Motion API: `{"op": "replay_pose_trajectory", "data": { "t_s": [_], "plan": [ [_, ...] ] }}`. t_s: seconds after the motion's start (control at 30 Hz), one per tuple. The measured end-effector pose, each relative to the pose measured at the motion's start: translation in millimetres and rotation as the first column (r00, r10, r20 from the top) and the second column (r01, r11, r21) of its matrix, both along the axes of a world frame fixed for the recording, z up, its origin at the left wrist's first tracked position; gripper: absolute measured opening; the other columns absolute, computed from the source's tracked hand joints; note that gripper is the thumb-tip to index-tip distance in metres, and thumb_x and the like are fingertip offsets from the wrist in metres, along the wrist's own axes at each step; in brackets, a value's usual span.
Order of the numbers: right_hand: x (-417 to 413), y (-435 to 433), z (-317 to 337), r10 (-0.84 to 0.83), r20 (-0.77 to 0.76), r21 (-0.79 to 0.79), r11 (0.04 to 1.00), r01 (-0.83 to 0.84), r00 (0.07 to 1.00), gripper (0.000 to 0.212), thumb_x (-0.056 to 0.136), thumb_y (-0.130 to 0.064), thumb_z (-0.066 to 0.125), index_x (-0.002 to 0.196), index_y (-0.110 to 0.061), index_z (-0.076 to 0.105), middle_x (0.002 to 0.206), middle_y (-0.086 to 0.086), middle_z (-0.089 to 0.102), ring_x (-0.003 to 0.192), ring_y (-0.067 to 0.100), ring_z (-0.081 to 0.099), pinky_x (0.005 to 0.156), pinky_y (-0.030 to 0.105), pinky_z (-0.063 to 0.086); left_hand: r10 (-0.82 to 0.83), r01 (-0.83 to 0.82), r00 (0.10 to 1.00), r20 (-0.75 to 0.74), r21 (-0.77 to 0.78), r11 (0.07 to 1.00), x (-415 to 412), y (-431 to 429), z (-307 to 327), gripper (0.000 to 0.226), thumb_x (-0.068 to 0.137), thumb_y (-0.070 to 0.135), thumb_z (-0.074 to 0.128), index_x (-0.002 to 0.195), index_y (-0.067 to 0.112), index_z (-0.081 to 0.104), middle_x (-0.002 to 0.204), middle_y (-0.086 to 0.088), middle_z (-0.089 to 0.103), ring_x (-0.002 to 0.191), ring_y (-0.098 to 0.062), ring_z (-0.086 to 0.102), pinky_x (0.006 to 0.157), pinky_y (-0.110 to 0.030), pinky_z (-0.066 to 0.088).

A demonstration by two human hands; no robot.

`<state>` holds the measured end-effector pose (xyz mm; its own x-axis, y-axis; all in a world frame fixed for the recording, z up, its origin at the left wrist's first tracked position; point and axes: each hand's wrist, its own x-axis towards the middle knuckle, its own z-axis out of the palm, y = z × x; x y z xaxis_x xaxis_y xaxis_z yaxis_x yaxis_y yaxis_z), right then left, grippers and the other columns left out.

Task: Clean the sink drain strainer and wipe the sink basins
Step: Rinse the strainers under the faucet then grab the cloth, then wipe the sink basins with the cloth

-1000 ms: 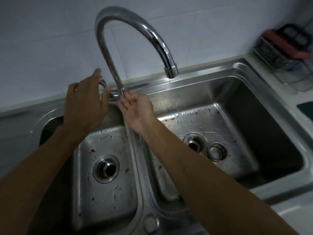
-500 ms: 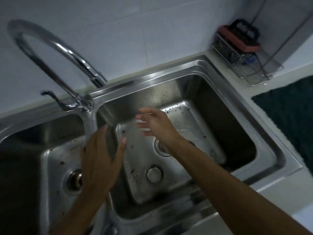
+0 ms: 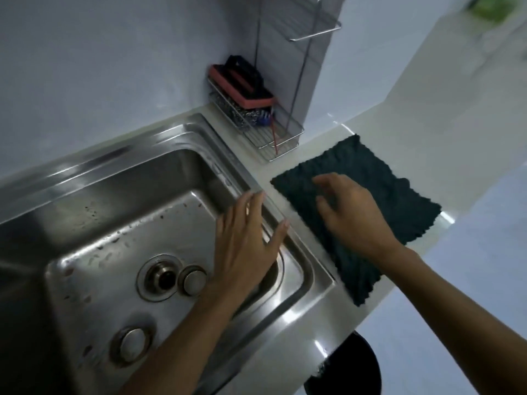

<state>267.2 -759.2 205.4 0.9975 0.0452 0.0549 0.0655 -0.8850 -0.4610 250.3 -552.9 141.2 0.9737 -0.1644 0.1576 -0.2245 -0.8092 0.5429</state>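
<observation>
My right hand (image 3: 352, 213) hangs over the dark green cloth (image 3: 368, 201), fingers spread and bent, its grip released, nothing pinched yet; I can't tell whether the fingertips touch the fabric. My left hand (image 3: 245, 240) is flat and loose over the right wall of the sink basin (image 3: 119, 212), holding nothing.

The cloth lies flat on the bench (image 3: 322, 143), just beside the sink's right rim. Its long axis runs from the far corner near the wire rack (image 3: 273, 138) toward me, slightly slanted, near end at the bench's front edge.

To take it well, I judge I should bunch it from the middle, so it gathers into a wad that fits my palm (a corner pinch would leave it trailing).

The strainer (image 3: 163, 277) sits in the basin floor, with a round plug (image 3: 194, 282) touching its right side, and brown specks dot the steel around them.
</observation>
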Motion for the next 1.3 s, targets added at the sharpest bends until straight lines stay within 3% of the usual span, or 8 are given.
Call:
{"op": "replay_pose_trajectory", "data": {
  "t_s": [0.2,0.3,0.5,0.7,0.9,1.1,1.2,1.3],
  "plan": [
    [-3.9,-73.1,-34.6,-0.185,-0.238,-0.369,0.925,0.088,0.954,0.087,0.09,-0.075,0.041,0.158,-0.029,0.014,0.169,0.005,0.009,0.154,0.037,0.012,0.119,0.06,0.018,-0.056,0.057,0.998,-0.012,0.124,0.991,15.7,-62.0,-4.8,0.076,0.099,0.072,0.031,0.155,0.023,0.042,0.168,-0.008,0.03,0.155,-0.021,0.028,0.124,-0.051,0.021],
    [-14.4,-70.0,-58.7,-0.187,-0.29,-0.386,0.92,0.064,0.939,0.08,0.095,-0.071,0.022,0.161,-0.029,0.006,0.17,0.002,-0.002,0.156,0.032,-0.001,0.123,0.061,0.009,-0.042,0.044,0.999,-0.013,0.134,0.99,10.2,-58.9,-9.6,0.075,0.099,0.072,0.033,0.155,0.023,0.042,0.17,-0.008,0.025,0.157,-0.021,0.024,0.124,-0.053,0.02],
    [-48.0,-14.2,-67.9,0.139,-0.052,-0.05,0.989,-0.142,0.989,0.059,0.096,0.005,0.052,0.152,-0.009,0.04,0.16,0.007,0.033,0.148,0.029,0.032,0.119,0.055,0.032,0.069,-0.065,0.996,-0.052,0.059,0.996,-33.2,4.8,-16.1,0.071,0.1,0.072,0.036,0.153,0.026,0.045,0.17,-0.005,0.026,0.155,-0.021,0.027,0.126,-0.051,0.019],
    [-31.7,68.1,-30.8,0.028,-0.041,0.331,0.944,-0.013,0.999,0.038,0.108,-0.024,0.035,0.142,-0.027,0.051,0.121,-0.003,0.062,0.094,0.009,0.062,0.088,0.034,0.052,0.242,-0.234,0.967,-0.078,0.098,0.967,-94.1,122.2,-21.2,0.069,0.099,0.071,0.037,0.149,0.025,0.05,0.166,-0.005,0.033,0.152,-0.021,0.034,0.123,-0.053,0.025],
    [-27.2,188.7,9.1,0.236,-0.08,0.622,0.771,-0.137,0.969,0.033,0.108,-0.024,0.04,0.135,-0.031,0.058,0.11,0.001,0.069,0.097,0.014,0.068,0.082,0.035,0.057,0.453,-0.433,0.89,-0.06,0.204,0.878,-159.0,254.6,-9.2,0.066,0.098,0.069,0.041,0.148,0.027,0.048,0.168,-0.003,0.03,0.151,-0.024,0.034,0.121,-0.053,0.026],
    [-81.8,328.6,-45.1,0.606,-0.19,0.602,0.694,-0.396,0.773,0.032,0.108,-0.016,0.042,0.134,-0.021,0.059,0.106,0.003,0.071,0.083,-0.002,0.067,0.07,0.006,0.049,0.578,-0.554,0.813,-0.068,0.211,0.805,-198.1,334.6,-5.3,0.07,0.096,0.069,0.039,0.153,0.028,0.04,0.168,-0.003,0.025,0.153,-0.022,0.026,0.123,-0.058,0.018],
    [-129.3,386.3,-105.3,0.702,-0.399,0.46,0.709,-0.534,0.589,0.033,0.106,-0.01,0.044,0.134,-0.007,0.059,0.126,0.012,0.068,0.115,0.019,0.065,0.103,0.03,0.047,0.589,-0.561,0.804,-0.083,0.223,0.797,-204.7,345.4,-9.5,0.073,0.097,0.068,0.038,0.156,0.024,0.039,0.169,-0.003,0.026,0.153,-0.023,0.027,0.123,-0.056,0.019],
    [-153.7,422.5,-155.8,0.64,-0.688,0.221,0.634,-0.741,0.342,0.034,0.108,-0.012,0.033,0.131,0.005,0.051,0.13,0.025,0.057,0.118,0.039,0.055,0.106,0.05,0.04,0.591,-0.551,0.802,-0.085,0.274,0.788,-206.4,351.4,-16.1,0.076,0.097,0.069,0.038,0.156,0.021,0.037,0.169,-0.007,0.026,0.153,-0.023,0.025,0.121,-0.049,0.011]
  ]
}}
